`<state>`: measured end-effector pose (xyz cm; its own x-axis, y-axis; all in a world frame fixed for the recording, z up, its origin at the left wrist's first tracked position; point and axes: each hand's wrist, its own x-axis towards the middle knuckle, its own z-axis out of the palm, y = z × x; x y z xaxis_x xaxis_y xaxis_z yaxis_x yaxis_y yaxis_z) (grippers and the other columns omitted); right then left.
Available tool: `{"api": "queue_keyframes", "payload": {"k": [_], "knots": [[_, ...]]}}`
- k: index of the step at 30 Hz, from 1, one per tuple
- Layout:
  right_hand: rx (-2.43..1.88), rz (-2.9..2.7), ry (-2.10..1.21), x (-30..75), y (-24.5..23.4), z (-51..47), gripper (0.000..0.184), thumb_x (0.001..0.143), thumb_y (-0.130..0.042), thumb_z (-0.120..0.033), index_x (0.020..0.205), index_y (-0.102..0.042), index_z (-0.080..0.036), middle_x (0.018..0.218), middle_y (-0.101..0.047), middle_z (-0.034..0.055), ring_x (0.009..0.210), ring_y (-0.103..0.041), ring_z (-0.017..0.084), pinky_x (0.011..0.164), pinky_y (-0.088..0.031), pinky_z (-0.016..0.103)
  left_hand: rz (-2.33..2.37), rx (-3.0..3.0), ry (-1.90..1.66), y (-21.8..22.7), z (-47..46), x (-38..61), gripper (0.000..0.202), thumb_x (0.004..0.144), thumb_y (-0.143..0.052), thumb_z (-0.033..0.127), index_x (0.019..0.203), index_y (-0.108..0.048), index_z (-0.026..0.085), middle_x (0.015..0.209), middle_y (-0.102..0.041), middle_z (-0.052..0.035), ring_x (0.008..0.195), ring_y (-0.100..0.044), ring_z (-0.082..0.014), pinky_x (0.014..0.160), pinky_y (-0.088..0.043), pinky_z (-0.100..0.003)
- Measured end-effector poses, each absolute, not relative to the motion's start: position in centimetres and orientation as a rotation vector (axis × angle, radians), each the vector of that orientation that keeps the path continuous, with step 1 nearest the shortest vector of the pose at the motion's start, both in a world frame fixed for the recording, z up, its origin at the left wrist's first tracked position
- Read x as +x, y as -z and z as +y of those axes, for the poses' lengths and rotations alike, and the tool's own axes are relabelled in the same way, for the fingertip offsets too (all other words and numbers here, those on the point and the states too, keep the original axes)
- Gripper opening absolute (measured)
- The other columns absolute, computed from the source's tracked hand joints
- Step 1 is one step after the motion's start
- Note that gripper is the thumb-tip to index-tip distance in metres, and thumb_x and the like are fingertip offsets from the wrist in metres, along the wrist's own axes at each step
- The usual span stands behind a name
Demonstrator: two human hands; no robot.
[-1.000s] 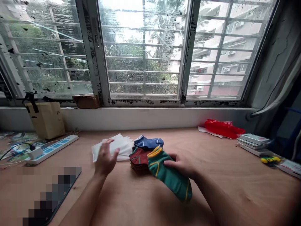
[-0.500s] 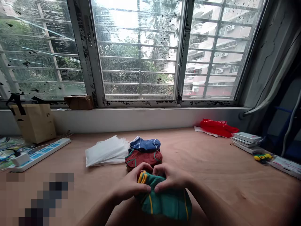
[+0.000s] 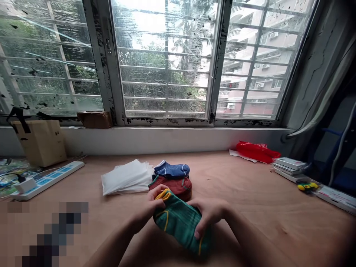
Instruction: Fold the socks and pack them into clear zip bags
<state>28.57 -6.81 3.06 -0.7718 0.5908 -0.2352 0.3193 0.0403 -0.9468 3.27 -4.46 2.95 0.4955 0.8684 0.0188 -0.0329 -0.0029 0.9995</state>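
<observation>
Green ankle socks with yellow trim, layered flat together, are held between both hands near the table's front edge. My left hand pinches them at the yellow cuff, thumb on top. On the other side my right hand grips the body of the socks, its thumb pressed on the near face and its other fingers hidden behind. Just beyond lie dark red socks with green lines, partly covered by the hands. Behind those is a pile of blue socks with white lines.
White translucent bags lie left of the sock piles. A power strip and a cardboard box are at the left. Toward the right are a red plastic bag, flat boxes and a yellow-black object.
My hands have moved apart along the green socks, the left to the cuff and the right further along the body. The socks have tilted and now slant down to the right.
</observation>
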Motion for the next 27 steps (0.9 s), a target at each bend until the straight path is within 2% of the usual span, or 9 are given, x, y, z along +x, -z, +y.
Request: {"api": "queue_keyframes", "payload": {"k": [3, 5, 8, 11, 14, 17, 19, 22, 27], "knots": [[-0.930, -1.913, -1.755, 28.7, -3.2, -6.8, 0.064, 0.057, -0.088, -0.024, 0.115, -0.062, -0.020, 0.104, -0.065, 0.0009, 0.100, -0.061, 0.020, 0.081, -0.051, 0.025, 0.855, 1.341, -0.941, -3.5, -3.6, 2.3, 0.035, 0.060, -0.061, 0.018, 0.096, -0.057, 0.020, 0.084, -0.061, 0.0011, 0.073, -0.056, -0.0145, 0.067, -0.044, -0.025], [-0.976, -1.691, -1.651, 28.5, -3.5, -6.4, 0.056, 0.063, -0.084, -0.027, 0.113, -0.061, -0.021, 0.098, -0.063, -0.0002, 0.091, -0.062, 0.017, 0.072, -0.050, 0.023, 0.907, 1.300, -1.021, -4.0, -2.8, 1.5, 0.041, 0.064, -0.069, 0.026, 0.102, -0.055, 0.020, 0.086, -0.063, 0.0002, 0.071, -0.058, -0.0148, 0.064, -0.045, -0.025], [-1.024, -1.398, -1.465, 28.1, -4.1, -4.8, 0.046, 0.069, -0.078, -0.034, 0.108, -0.059, -0.021, 0.090, -0.060, -0.0009, 0.073, -0.059, 0.012, 0.055, -0.045, 0.020, 1.013, 1.278, -1.134, -4.8, -1.4, 0.8, 0.053, 0.067, -0.076, 0.043, 0.108, -0.051, 0.021, 0.076, -0.060, 0.0025, 0.056, -0.052, -0.0116, 0.050, -0.036, -0.022], [-1.087, -1.304, -1.284, 27.5, -4.6, -2.7, 0.042, 0.070, -0.075, -0.040, 0.103, -0.059, -0.019, 0.088, -0.060, 0.0009, 0.067, -0.057, 0.011, 0.048, -0.042, 0.019, 1.098, 1.308, -1.207, -5.4, -0.1, 0.7, 0.060, 0.064, -0.078, 0.054, 0.105, -0.050, 0.021, 0.070, -0.057, 0.0043, 0.050, -0.046, -0.0097, 0.045, -0.029, -0.020], [-1.172, -1.306, -1.150, 27.0, -4.4, -1.1, 0.041, 0.071, -0.074, -0.043, 0.100, -0.059, -0.018, 0.088, -0.062, 0.0027, 0.064, -0.057, 0.011, 0.048, -0.042, 0.020, 1.231, 1.436, -1.204, -5.6, 0.9, 0.7, 0.059, 0.066, -0.073, 0.062, 0.100, -0.052, 0.020, 0.073, -0.061, 0.0015, 0.051, -0.050, -0.0115, 0.045, -0.032, -0.021], [-1.267, -1.315, -1.025, 27.3, -3.5, -0.5, 0.041, 0.073, -0.072, -0.048, 0.099, -0.058, -0.020, 0.092, -0.064, 0.0035, 0.055, -0.054, 0.009, 0.044, -0.040, 0.021, 1.459, 1.718, -1.213, -4.9, 1.5, 0.0, 0.050, 0.075, -0.062, 0.066, 0.096, -0.057, 0.021, 0.088, -0.069, -0.0048, 0.065, -0.061, -0.0181, 0.056, -0.043, -0.027], [-1.330, -1.319, -0.899, 28.1, -2.5, -0.4, 0.041, 0.075, -0.068, -0.054, 0.097, -0.058, -0.020, 0.095, -0.065, 0.0044, 0.053, -0.052, 0.009, 0.044, -0.040, 0.022, 1.581, 1.872, -1.265, -3.9, 1.8, -0.9, 0.046, 0.083, -0.050, 0.065, 0.094, -0.060, 0.022, 0.094, -0.071, -0.0060, 0.074, -0.064, -0.0211, 0.066, -0.047, -0.030], [-1.401, -1.332, -0.713, 30.1, -0.7, -0.4, 0.042, 0.080, -0.057, -0.060, 0.093, -0.059, -0.020, 0.098, -0.065, 0.0062, 0.059, -0.055, 0.012, 0.050, -0.044, 0.026, 1.640, 1.924, -1.324, -2.0, 2.3, -2.3, 0.045, 0.090, -0.036, 0.060, 0.093, -0.059, 0.022, 0.091, -0.070, -0.0052, 0.073, -0.065, -0.0214, 0.071, -0.049, -0.032], [-1.525, -1.464, -0.519, 33.4, 1.3, -0.2, 0.032, 0.075, -0.063, -0.053, 0.074, -0.067, -0.021, 0.078, -0.069, 0.0060, 0.066, -0.061, 0.021, 0.065, -0.047, 0.032, 1.649, 2.035, -1.275, -0.2, 2.7, -3.3, 0.037, 0.090, -0.038, 0.052, 0.087, -0.060, 0.022, 0.085, -0.070, -0.0035, 0.075, -0.065, -0.0217, 0.071, -0.050, -0.030]]}}
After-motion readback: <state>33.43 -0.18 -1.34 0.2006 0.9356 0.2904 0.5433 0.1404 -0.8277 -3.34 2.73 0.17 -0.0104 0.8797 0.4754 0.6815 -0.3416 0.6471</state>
